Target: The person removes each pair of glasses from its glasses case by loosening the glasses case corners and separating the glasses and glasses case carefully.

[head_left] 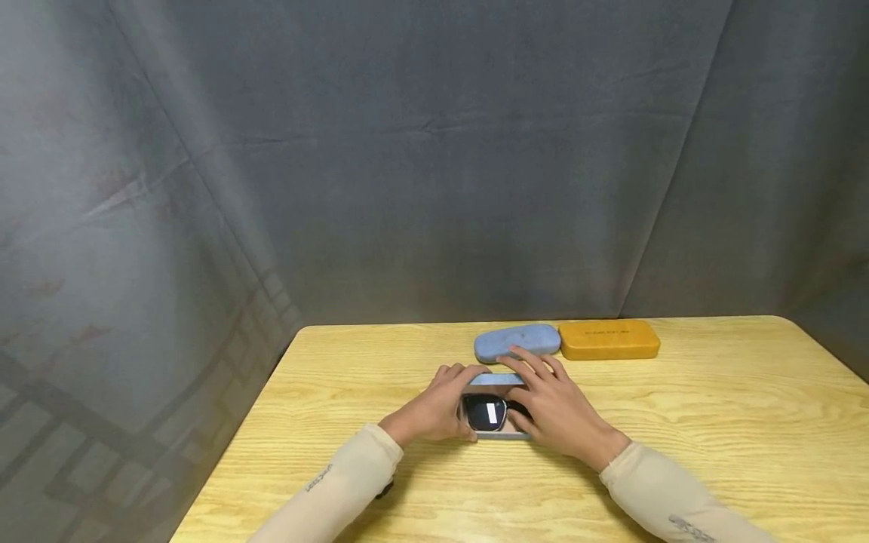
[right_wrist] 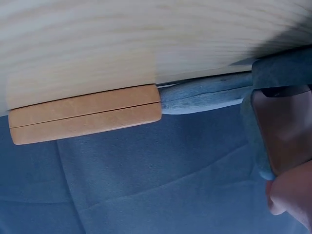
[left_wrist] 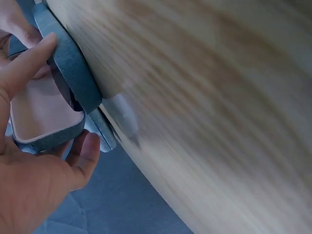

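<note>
Left to right. Grey cloth (head_left: 170,249) walls off the left side and back of the worktop (head_left: 720,422), so we get no reach past that rear edge. Our left hand (head_left: 437,407) is clamped on the left end of the open case (head_left: 498,378), thumb at the near half, fingers round the lid. Probably why: the span across both halves keeps the lid from dropping and stops the case sliding. The glasses (head_left: 483,412) sit inside at the near part, one dark lens facing us with a white patch on it; the lid's pale lining backs them. Closed blue case (head_left: 517,342) lies behind, tight to the lid; two right-hand fingertips reach up close to it, contact not clear. Our right hand (head_left: 563,411) covers the right end of the open case, thumb and a finger pinching the dark end of the glasses, other fingers over the lid edge. We read that as guiding the frame while bracing the lid. Far lens is hidden under it. Orange case (head_left: 609,339) is shut, end to end with the blue one. That pair limits our room behind the lid; worktop in front is free.
</note>
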### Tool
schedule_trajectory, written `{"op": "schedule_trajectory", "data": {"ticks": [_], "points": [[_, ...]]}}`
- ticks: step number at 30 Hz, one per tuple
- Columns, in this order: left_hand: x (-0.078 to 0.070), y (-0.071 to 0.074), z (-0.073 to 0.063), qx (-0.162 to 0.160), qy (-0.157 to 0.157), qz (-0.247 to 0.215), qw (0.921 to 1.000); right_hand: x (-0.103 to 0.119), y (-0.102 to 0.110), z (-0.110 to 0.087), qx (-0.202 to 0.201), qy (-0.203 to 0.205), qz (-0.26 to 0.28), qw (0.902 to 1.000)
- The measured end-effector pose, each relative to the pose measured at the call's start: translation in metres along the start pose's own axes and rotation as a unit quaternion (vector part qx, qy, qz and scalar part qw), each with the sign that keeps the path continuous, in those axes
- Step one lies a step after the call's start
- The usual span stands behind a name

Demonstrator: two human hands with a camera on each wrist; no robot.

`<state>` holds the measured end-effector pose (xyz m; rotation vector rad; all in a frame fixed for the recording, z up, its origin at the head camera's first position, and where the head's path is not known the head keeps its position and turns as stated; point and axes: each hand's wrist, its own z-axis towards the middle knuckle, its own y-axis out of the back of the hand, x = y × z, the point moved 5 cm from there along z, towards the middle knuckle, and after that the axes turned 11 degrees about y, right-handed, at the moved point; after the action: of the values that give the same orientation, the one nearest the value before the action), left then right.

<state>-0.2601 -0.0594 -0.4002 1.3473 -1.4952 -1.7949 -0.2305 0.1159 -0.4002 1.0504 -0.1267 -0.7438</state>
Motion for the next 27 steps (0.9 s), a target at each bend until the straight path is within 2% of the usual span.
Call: {"op": "schedule_trajectory", "data": {"ticks": [8, 16, 22, 27], "points": [[0.0, 0.0, -0.001, -0.001, 0.0, 0.004, 1.0, 0.001, -0.001, 0.003, -0.011, -0.035, 0.005, 0.9993], [0.002, 0.0, -0.001, 0.003, 0.002, 0.008, 1.0, 0.003, 0.013, 0.002, -0.067, -0.027, -0.001, 0.9974], [0.006, 0.001, 0.003, 0.007, 0.005, -0.001, 1.0, 0.002, 0.029, -0.003, -0.116, -0.036, 0.004, 0.9926], [0.008, 0.002, 0.004, 0.012, 0.0, -0.012, 0.9999, 0.006, 0.038, -0.004, -0.131, -0.026, 0.011, 0.991]]}}
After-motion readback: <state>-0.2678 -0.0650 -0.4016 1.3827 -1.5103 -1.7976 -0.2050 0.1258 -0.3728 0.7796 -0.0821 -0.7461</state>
